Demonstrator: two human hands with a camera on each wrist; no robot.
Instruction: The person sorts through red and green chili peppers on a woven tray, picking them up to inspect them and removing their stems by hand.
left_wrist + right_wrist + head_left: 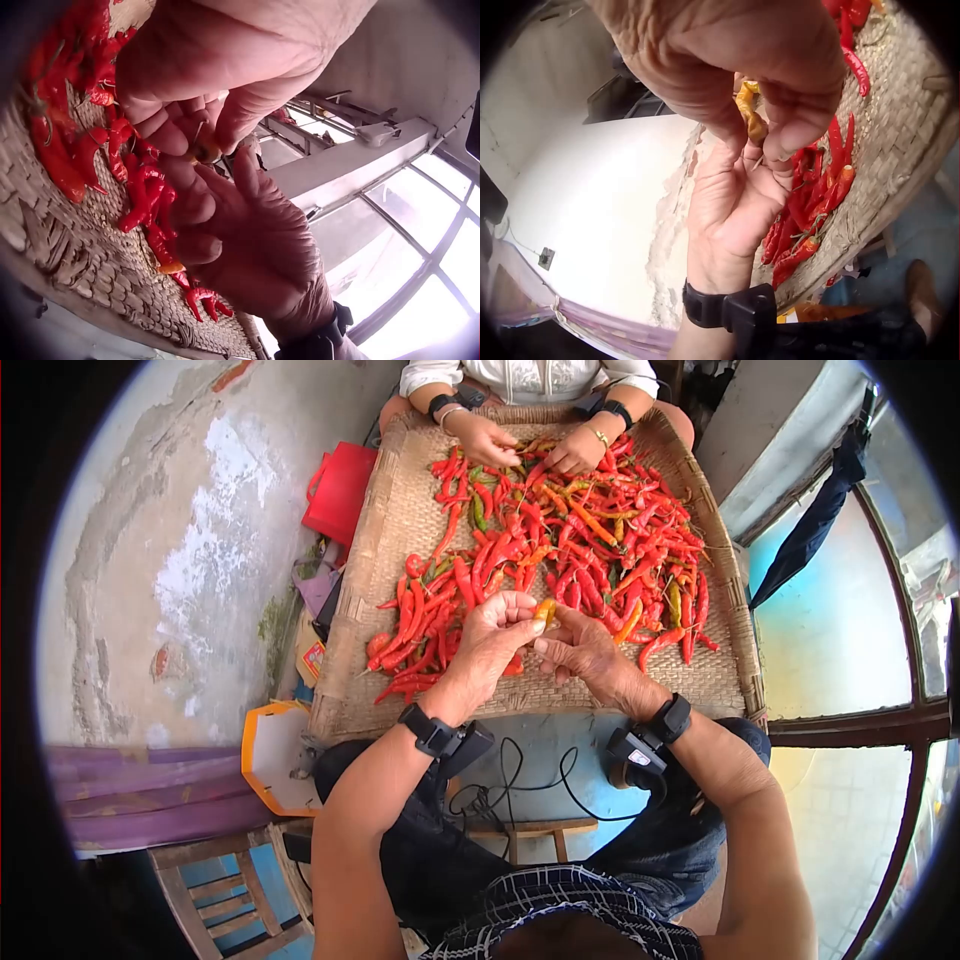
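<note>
A yellow-orange chili pepper (544,610) is held between both hands above the near part of a woven tray (345,650). My left hand (488,650) pinches it between thumb and fingertips. From the other side my right hand (592,655) pinches it too, thumb and fingers meeting close to the left fingertips. The right wrist view shows the chili's wrinkled, bent body (748,112). A thin stem shows by the fingers in the left wrist view, where the fingers hide most of the chili. Beneath the hands lies a heap of red chilies (600,560).
Across the tray another person's hands (482,440) are at the far side of the heap. A red bag (340,492) stands left of the tray by the wall. Black cables (510,790) hang below the near rim. A wooden chair (235,895) stands at lower left.
</note>
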